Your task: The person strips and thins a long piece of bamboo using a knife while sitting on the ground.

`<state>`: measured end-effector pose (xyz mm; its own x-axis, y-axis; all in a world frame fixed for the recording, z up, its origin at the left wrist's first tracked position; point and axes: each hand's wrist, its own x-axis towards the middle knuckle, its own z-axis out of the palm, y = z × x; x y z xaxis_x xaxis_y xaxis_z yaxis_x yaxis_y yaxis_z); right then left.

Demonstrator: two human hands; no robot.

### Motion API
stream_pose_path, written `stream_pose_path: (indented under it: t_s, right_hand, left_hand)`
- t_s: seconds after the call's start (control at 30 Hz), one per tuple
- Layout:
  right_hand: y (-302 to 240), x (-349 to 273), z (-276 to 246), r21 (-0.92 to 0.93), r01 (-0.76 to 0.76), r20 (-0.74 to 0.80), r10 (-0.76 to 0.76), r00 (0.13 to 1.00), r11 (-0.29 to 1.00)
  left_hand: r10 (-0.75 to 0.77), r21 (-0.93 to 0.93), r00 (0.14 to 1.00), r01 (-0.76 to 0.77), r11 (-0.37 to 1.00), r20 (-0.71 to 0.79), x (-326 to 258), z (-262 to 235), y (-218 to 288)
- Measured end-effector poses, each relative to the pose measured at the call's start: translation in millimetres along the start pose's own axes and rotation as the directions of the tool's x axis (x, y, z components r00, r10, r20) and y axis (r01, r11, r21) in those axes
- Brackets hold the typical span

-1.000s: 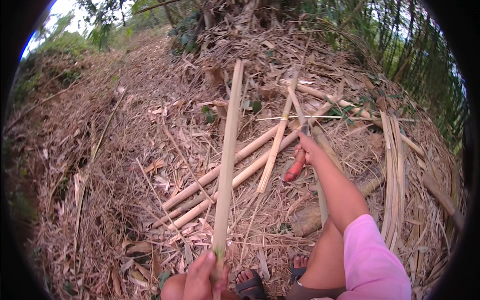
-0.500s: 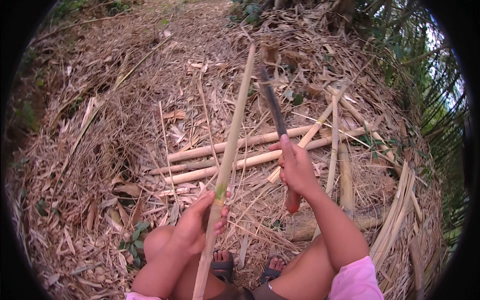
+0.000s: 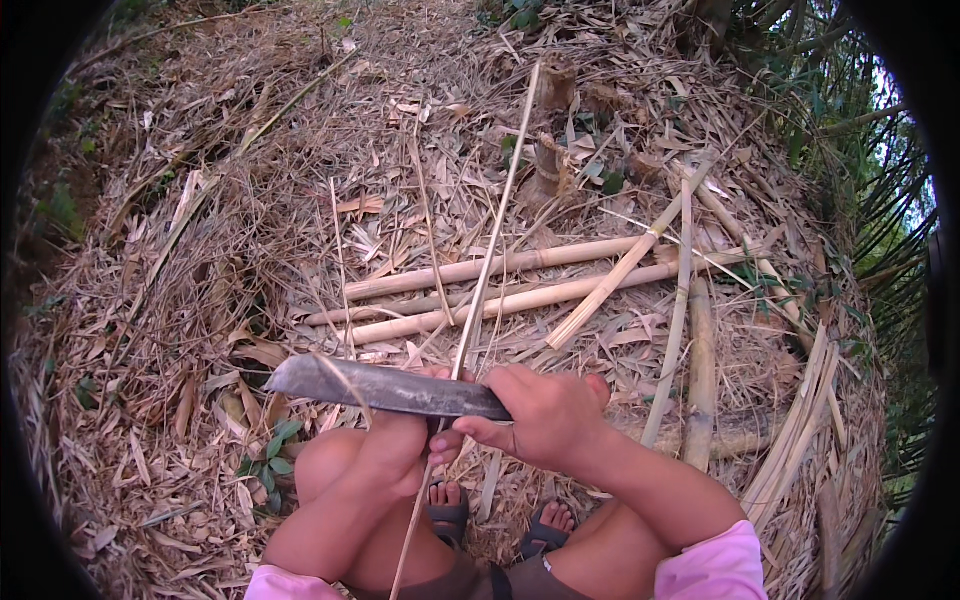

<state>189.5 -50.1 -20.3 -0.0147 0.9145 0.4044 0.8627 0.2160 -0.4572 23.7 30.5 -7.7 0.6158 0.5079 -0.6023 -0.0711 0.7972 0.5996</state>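
Observation:
My left hand [image 3: 402, 440] is closed around a long split bamboo strip [image 3: 497, 230]. The strip rises away from me, seen on its narrow edge, and its lower end runs down between my legs. Gripped in my right hand [image 3: 550, 412] is a machete [image 3: 380, 388] with a dark, worn blade and a reddish handle end. The blade lies crosswise in front of the strip, just above my left hand, its tip pointing left. It hides part of the strip and some of my left fingers; whether the edge touches the strip I cannot tell.
Bamboo poles [image 3: 500, 268] lie crosswise on the leaf-littered ground ahead. A split bamboo piece [image 3: 625, 275] rests across them. Long strips [image 3: 795, 430] are piled at the right, near a thick log [image 3: 740, 437]. Cut stumps [image 3: 555, 85] stand farther off.
My right hand has swung the machete down and left, from pointing upward to lying across the bamboo strip. The strip has turned from its broad face to its narrow edge.

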Motion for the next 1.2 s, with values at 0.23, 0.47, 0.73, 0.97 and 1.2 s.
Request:
stream_pose_path:
  t_s: [0.23,0.47,0.73,0.97,1.2]
  right_hand:
    - [-5,-2,9,-0.065,0.083,-0.040,-0.085,0.996,0.994]
    - [-2,4,9,-0.104,0.124,-0.088,-0.134,0.987,0.987]
    - [42,19,0,-0.281,0.004,-0.237,-0.073,0.969,0.960]
    - [4,9,19,-0.217,0.137,-0.173,-0.176,0.969,0.967]
    - [58,25,-6,-0.405,0.048,-0.148,-0.117,0.982,0.913]
  left_hand:
    - [0.063,0.105,0.997,-0.067,0.992,0.049,-5,2,-6]
    - [0.246,0.341,0.961,-0.192,0.920,-0.123,-7,10,-12]
    - [0.234,0.366,0.972,-0.209,0.907,-0.024,-13,7,-16]
    - [0.281,0.330,0.948,-0.220,0.918,-0.150,-16,9,-23]
    - [0.213,0.383,0.977,-0.197,0.902,0.001,-13,4,-16]
